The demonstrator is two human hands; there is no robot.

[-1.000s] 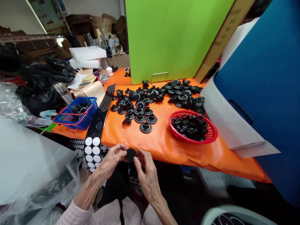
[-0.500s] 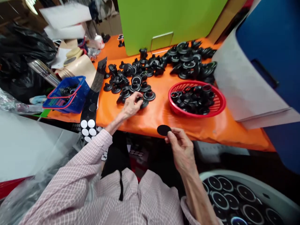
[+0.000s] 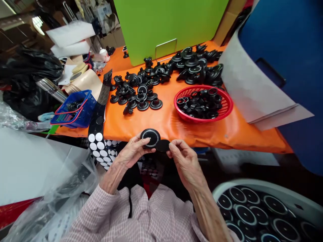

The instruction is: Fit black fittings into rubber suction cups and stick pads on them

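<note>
My left hand grips a round black part with a pale ring on its face, held at the table's front edge. Between the thumb and fingers of my right hand is a flat black disc, close beside the round part's lower right; whether they touch is hard to tell. Beyond my hands, a pile of black flanged parts lies on the orange table. A red basket of black rings stands to the right of the pile.
A blue basket stands at the table's left, beside a black strip with white circles. A green board rises behind the parts. At the lower right is a pale tub of ringed black discs.
My left hand has come back from the pile with a round black part in it. My right hand has moved slightly left with its disc, and the view has shifted.
</note>
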